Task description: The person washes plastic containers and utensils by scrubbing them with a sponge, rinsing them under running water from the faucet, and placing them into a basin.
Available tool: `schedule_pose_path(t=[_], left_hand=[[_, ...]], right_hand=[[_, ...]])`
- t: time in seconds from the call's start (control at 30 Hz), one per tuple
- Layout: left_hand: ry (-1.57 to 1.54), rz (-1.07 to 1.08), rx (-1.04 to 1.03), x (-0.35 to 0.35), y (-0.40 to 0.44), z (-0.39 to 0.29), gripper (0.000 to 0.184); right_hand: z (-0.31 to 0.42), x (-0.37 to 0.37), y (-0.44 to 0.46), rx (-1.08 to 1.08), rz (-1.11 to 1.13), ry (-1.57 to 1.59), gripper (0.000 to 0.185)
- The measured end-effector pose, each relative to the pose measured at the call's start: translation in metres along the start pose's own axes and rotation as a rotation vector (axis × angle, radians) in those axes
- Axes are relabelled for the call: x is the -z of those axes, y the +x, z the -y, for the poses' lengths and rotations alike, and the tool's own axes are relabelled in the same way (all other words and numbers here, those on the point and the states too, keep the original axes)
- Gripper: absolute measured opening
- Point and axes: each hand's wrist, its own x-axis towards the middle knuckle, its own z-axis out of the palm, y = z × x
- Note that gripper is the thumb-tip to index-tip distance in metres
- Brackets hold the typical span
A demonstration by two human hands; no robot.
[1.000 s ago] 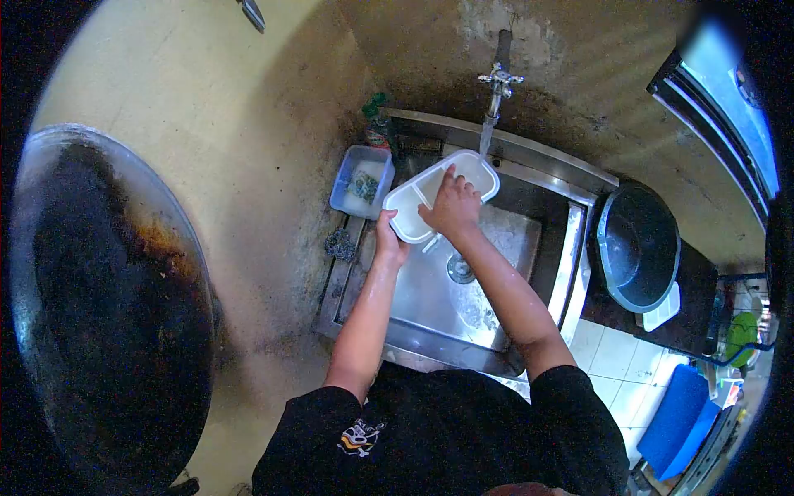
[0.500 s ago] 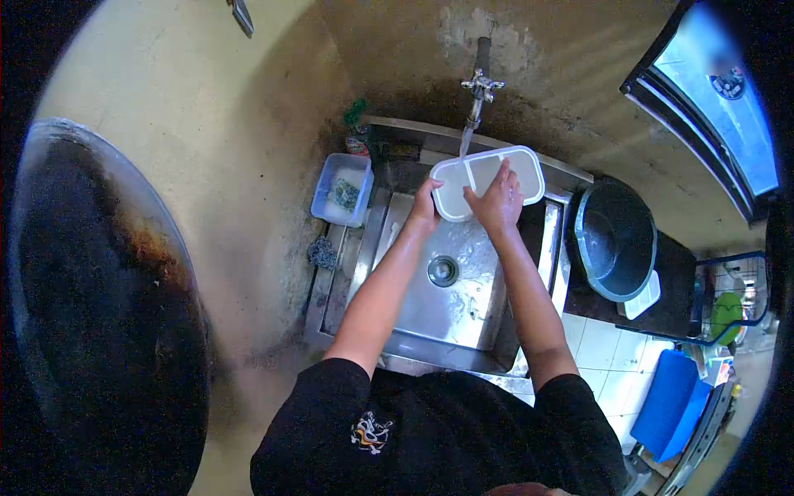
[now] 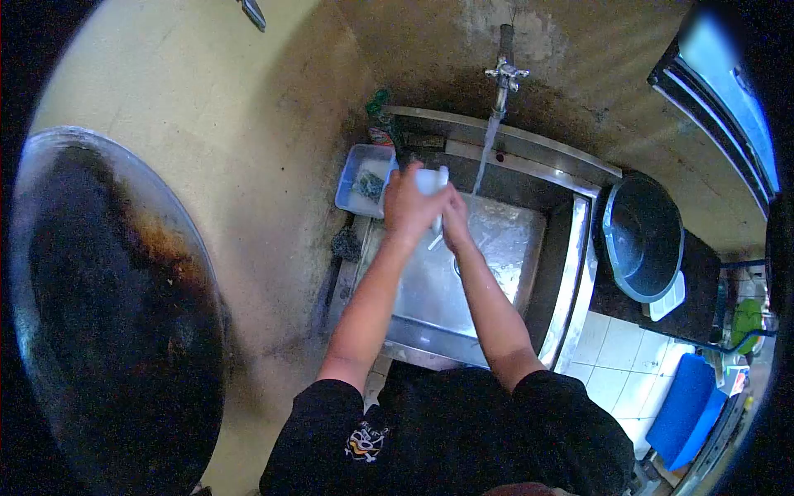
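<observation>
Over the left part of the metal sink (image 3: pixel 422 289), I hold a white divided food container (image 3: pixel 428 179), turned on its edge and slightly blurred. My left hand (image 3: pixel 407 207) is closed round its left side. My right hand (image 3: pixel 455 221) grips its right edge, fingers partly hidden. Water runs from the tap (image 3: pixel 501 83) into the sink just right of the container, in a stream (image 3: pixel 485 157) that does not touch it. Close to my left hand stands a clear plastic tub (image 3: pixel 347 192) with a green scouring pad (image 3: pixel 369 184) in it.
A dark scrubber (image 3: pixel 346 244) lies by the sink's left edge. Right of the sink stands a large dark basin (image 3: pixel 641 236) with a white container (image 3: pixel 666 298) partly under it. A big blackened round pan (image 3: pixel 116 314) fills the left side. A blue box (image 3: pixel 682 413) is at lower right.
The container has moved left, out of the water stream, and tipped from facing up to standing on edge. Both hands moved with it, and the right hand left its inside for the edge.
</observation>
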Motion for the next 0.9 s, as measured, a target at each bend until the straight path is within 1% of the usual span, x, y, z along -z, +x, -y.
schedule_pose_path(t=[0.03,0.07,0.1,0.17,0.2,0.33,0.4,0.47,0.53,0.6,0.63,0.67,0.7,0.73,0.77,0.8,0.83,0.87,0.9], left_hand=[[0.146,-0.07,-0.029,-0.011,-0.013,-0.012,0.068],[0.29,-0.141,-0.059,-0.023,-0.023,-0.026,0.07],[0.4,-0.08,-0.053,-0.03,-0.031,-0.042,0.072],[0.434,0.108,-0.015,-0.029,-0.037,-0.064,0.072],[0.399,0.126,0.01,-0.031,-0.035,-0.065,0.074],[0.316,0.133,-0.053,-0.041,-0.039,-0.066,0.074],[0.464,0.112,-0.155,-0.047,-0.047,-0.078,0.074],[0.499,0.079,-0.181,-0.052,-0.047,-0.079,0.074],[0.522,-0.007,-0.232,-0.046,-0.044,-0.08,0.068],[0.263,0.01,-0.201,-0.046,-0.028,-0.06,0.07],[0.094,0.021,-0.154,-0.041,-0.02,-0.05,0.069],[-0.138,0.032,-0.139,-0.05,-0.008,-0.027,0.067],[-0.37,0.044,-0.118,-0.063,0.002,-0.001,0.065],[-0.504,0.071,-0.04,-0.07,0.006,0.015,0.059],[-0.508,0.072,-0.039,-0.081,0.008,0.026,0.059],[-0.677,0.076,-0.017,-0.092,0.009,0.036,0.057],[-0.846,0.082,0.005,-0.102,0.011,0.044,0.054],[-0.925,0.059,0.105,-0.112,0.01,0.049,0.048],[-1.092,0.182,0.271,-0.119,0.014,0.061,0.045]], right_hand=[[-0.017,0.001,-0.007,-0.018,0.009,0.354,0.048],[-0.02,0.003,-0.008,-0.018,0.006,0.351,0.048],[-0.023,0.006,-0.009,-0.025,0.006,0.336,0.048],[-0.026,0.006,-0.013,-0.045,0.013,0.311,0.049],[-0.027,0.007,-0.013,-0.052,0.016,0.299,0.05],[-0.023,0.023,-0.016,-0.076,0.001,0.249,0.052],[-0.018,0.028,-0.013,-0.082,-0.002,0.233,0.053],[-0.015,0.032,-0.008,-0.091,0.001,0.215,0.054],[-0.013,0.036,-0.004,-0.104,0.005,0.196,0.055],[-0.009,0.042,0.003,-0.117,0.012,0.171,0.056],[-0.006,0.046,0.008,-0.12,0.011,0.159,0.057],[0.009,0.053,0.022,0.061,-0.142,-0.44,0.082],[0.02,0.051,0.019,0.126,-0.267,-0.815,0.091],[0.037,0.045,0.014,0.192,-0.39,-1.19,0.101],[0.089,0.028,-0.006,-0.049,-0.296,-1.225,0.108],[0.091,0.024,-0.005,-0.047,-0.298,-1.23,0.108],[0.092,0.021,-0.004,0.013,-0.335,-1.431,0.109],[0.094,0.021,-0.003,0.074,-0.371,-1.632,0.111],[0.1,0.025,-0.002,0.094,-0.28,-1.665,0.111]])
